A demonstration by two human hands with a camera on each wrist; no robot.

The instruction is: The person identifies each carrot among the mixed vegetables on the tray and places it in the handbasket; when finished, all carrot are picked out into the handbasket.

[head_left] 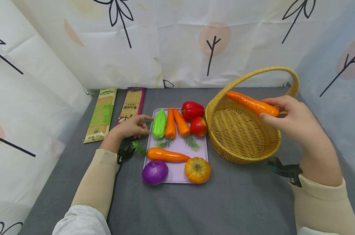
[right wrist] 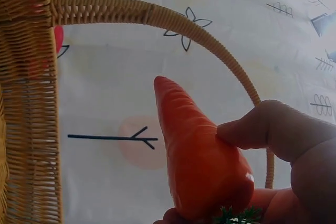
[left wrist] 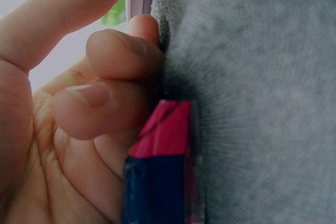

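Note:
My right hand (head_left: 296, 122) pinches an orange carrot (head_left: 249, 102) between thumb and fingers, over the back of the wicker basket (head_left: 242, 159). In the right wrist view the carrot (right wrist: 197, 150) points its narrow tip away from the hand, beside the arched basket handle (right wrist: 189, 30). My left hand (head_left: 130, 125) rests by the left edge of the pale purple tray (head_left: 177, 173). One finger extends to the tray edge near a ridged green vegetable (head_left: 159, 124); the others curl loosely around nothing in the left wrist view.
On the tray lie several orange carrots (head_left: 168, 155), a red bell pepper (head_left: 192, 110), a red apple (head_left: 198, 126), a purple onion (head_left: 155, 172) and a small pumpkin (head_left: 197, 170). Two noodle packs, one green (head_left: 102, 114) and one purple-edged (head_left: 131, 102), lie at back left.

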